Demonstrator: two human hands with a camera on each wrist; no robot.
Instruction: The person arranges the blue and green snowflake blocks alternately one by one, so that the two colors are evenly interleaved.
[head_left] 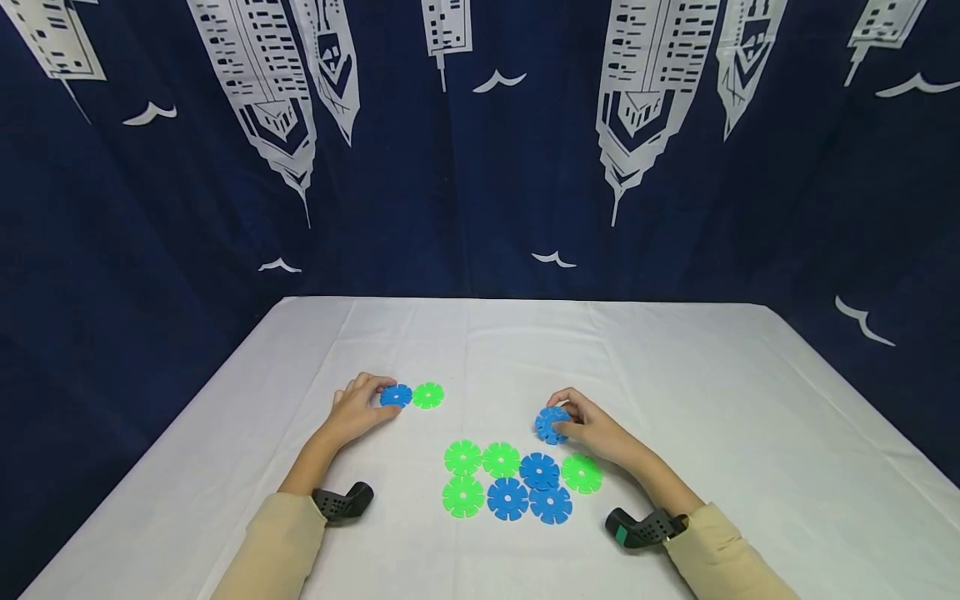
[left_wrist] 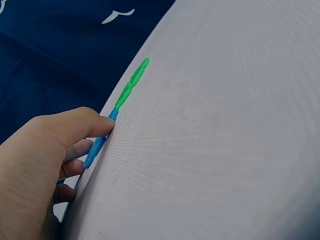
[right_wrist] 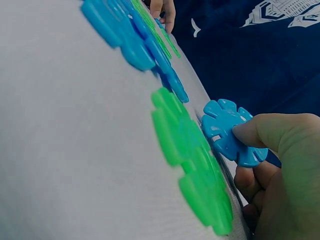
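Observation:
At the left of the table my left hand (head_left: pixel 358 410) pinches a flat blue flower-shaped disc (head_left: pixel 397 396) between thumb and fingers. That disc lies on the cloth, its edge against a green notched disc (head_left: pixel 428 396). Farther right, my right hand (head_left: pixel 600 432) holds a blue notched disc (right_wrist: pixel 227 131), tilted up off the table. A bit of blue shows behind it, so I cannot tell whether it is one disc or two. Just below that hand lies a green disc (head_left: pixel 582 473).
Several loose discs lie together mid-table, among them a green disc (head_left: pixel 462 497) and a blue disc (head_left: pixel 507 499). A white cloth (head_left: pixel 420 550) covers the table. Behind the far edge hangs a dark blue curtain (head_left: pixel 465 192) with white prints.

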